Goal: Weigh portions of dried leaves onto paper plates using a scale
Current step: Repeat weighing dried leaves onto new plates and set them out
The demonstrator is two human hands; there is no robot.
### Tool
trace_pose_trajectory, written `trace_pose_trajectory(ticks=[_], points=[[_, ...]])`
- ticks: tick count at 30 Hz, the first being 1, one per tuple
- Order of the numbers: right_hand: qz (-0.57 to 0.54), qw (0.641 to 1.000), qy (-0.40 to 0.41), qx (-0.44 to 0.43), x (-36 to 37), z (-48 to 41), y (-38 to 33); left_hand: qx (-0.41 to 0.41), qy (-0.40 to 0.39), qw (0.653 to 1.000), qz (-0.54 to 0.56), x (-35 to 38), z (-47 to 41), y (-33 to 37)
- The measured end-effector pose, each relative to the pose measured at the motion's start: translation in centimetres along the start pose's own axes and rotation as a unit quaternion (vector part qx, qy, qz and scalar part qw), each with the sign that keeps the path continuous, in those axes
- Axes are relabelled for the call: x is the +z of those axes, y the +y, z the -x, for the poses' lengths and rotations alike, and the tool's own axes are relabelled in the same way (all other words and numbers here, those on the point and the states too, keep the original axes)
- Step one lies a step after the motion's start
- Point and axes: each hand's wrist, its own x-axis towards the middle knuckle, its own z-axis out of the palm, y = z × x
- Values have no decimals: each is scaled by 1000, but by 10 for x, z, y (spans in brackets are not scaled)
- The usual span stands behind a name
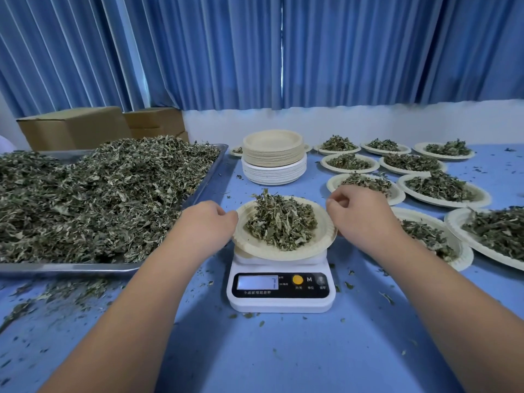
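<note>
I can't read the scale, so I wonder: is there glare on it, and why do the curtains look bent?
Head view: the scale's display glows pale, digits unreadable; the curtains lean from wide-angle distortion; lighting soft, shadows faint.

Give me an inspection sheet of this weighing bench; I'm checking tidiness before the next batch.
Surface: blue table, strewn with leaf crumbs.
Job's things: white scale under a paper plate heaped with dried leaves; metal tray piled with loose leaves on the left; stack of empty plates behind; filled plates on the right.
Clutter: cardboard boxes at back left.
Grippers: left hand and right hand hold the paper plate at opposite rims.
Cables: nothing seen.
Surroundings: blue curtains, white wall.
</note>
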Motion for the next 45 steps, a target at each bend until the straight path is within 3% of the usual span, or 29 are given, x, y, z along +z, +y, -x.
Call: trace_pose_trajectory(ticks=[9, 13, 17, 20, 25, 30, 36, 41, 45], points=[[-122, 989, -3, 82, -10, 0, -5, -44, -59, 963, 260, 3, -1, 3], [-206, 970, 21, 126, -19, -4, -4, -36, -74, 905, 418, 4, 5, 13], [-323, 924, 10, 202, -36, -8, 1, -16, -112, 817, 566, 3, 21, 34], [-410, 880, -10, 239, -54, -12, 12, 4, -124, 784, 608, 9, 29, 53], [-468, 837, -58, 276, -102, -25, 37, 11, -130, 755, 643, 28, 20, 101], [-450, 836, -42, 311, -163, -38, 63, 23, -117, 733, 670, 58, 3, 171], [-449, 826, 51, 336, -228, -55, 109, 6, -179, 685, 706, 104, -5, 258], [-424, 808, 152, 380, -254, -84, 173, 63, -207, 749, 626, 130, -10, 282], [-393, 787, 212, 427, -254, -108, 232, 80, -227, 772, 588, 139, -26, 271]])
